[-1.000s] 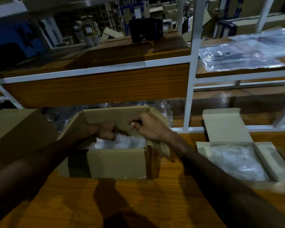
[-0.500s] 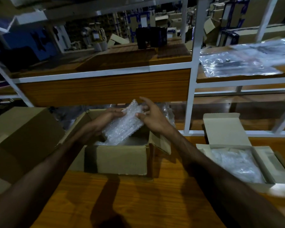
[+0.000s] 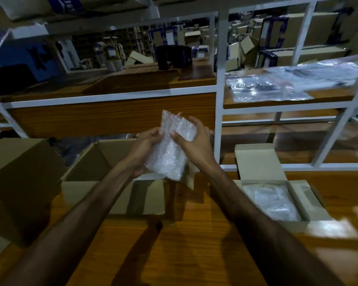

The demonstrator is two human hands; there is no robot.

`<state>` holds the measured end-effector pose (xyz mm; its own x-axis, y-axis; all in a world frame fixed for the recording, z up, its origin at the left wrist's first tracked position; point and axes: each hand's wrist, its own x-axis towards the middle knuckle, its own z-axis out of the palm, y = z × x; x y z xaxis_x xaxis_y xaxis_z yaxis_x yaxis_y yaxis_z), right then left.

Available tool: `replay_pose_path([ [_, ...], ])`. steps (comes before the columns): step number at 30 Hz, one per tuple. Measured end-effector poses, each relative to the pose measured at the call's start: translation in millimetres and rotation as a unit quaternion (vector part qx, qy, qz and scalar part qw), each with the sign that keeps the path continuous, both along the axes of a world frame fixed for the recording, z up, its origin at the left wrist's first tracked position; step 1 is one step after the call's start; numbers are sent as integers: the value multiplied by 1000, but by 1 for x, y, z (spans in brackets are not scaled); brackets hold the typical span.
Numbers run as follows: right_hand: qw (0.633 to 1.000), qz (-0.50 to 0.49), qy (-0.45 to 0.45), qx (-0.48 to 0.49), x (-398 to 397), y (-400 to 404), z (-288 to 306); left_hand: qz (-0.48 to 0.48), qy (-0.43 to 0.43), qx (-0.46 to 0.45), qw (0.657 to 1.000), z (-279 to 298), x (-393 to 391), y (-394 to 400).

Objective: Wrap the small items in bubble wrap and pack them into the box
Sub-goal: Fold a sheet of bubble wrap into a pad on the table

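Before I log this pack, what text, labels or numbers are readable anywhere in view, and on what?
Nothing reads in full.
Blue panel on the package on the top shelf: white letters, cut off and blurred, unreadable.
Blue-and-white printed cartons in the background: print too small and blurred.
Open cardboard box, small box on the right and the bubble-wrapped bundle: no text visible.

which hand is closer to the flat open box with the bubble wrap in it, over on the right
Right. The right hand grips the bubble-wrapped bundle up and left of the flat box; the left hand grips the bundle's far side, farther from the box.
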<state>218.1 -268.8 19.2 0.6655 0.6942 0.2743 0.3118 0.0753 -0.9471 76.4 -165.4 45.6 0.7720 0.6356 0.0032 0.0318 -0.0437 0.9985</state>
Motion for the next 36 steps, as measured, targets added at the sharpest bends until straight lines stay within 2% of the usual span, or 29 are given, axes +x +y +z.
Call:
replay_pose_path([
  [6,995,-85,56,4,4,-52,-17,107,-67,74,989,-20,37,-81],
  [9,990,-115,75,24,9,-81,-30,156,-92,52,982,-34,53,-122],
  [14,981,-149,122,8,11,-137,-54,243,-88,60,964,-80,71,-185],
  [20,969,-166,183,-8,9,-187,-98,343,-32,72,936,-123,77,-246],
  [24,960,-157,228,-39,5,-211,-110,315,-6,-7,949,-147,69,-262],
  [26,957,-146,249,-27,2,-227,-114,284,18,-13,959,-156,63,-272],
  [31,965,-122,230,-29,-9,-253,-124,198,72,27,977,-176,45,-283],
  [36,977,-116,169,-55,-11,-280,-152,179,45,-86,979,-189,10,-275],
])
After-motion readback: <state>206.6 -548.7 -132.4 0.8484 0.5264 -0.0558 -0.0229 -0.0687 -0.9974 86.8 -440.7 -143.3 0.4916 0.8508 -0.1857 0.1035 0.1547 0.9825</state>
